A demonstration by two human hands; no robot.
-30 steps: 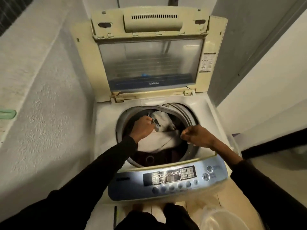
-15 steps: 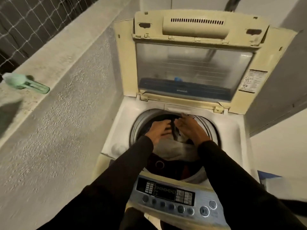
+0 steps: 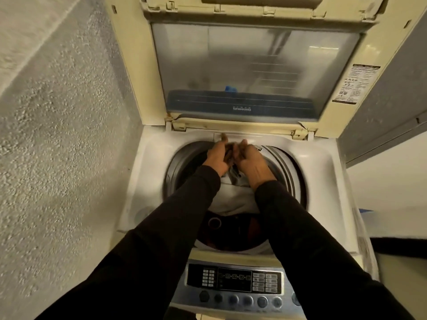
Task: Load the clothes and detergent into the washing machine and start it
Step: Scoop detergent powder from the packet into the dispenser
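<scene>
A top-loading washing machine [image 3: 147, 172] stands open with its lid [image 3: 254, 72] raised upright. In the drum lie clothes: a light grey garment [image 3: 233, 202] on top of dark ones [image 3: 231, 229]. My left hand [image 3: 217, 158] and my right hand [image 3: 250, 161] are side by side at the drum's far rim, pressed around a small dark item [image 3: 231, 152] held between them. What that item is I cannot tell; a dark strip hangs below it. The control panel [image 3: 235, 282] with buttons and knobs sits at the machine's front.
A rough plastered wall [image 3: 62, 135] rises close on the left of the machine. A grey wall [image 3: 392, 116] stands at the right, with pale floor [image 3: 392, 192] beyond the machine's right side.
My hands have come together and moved from the drum's middle to its far rim. The view has closed in on the machine, and the ledge with the green object has left the frame.
</scene>
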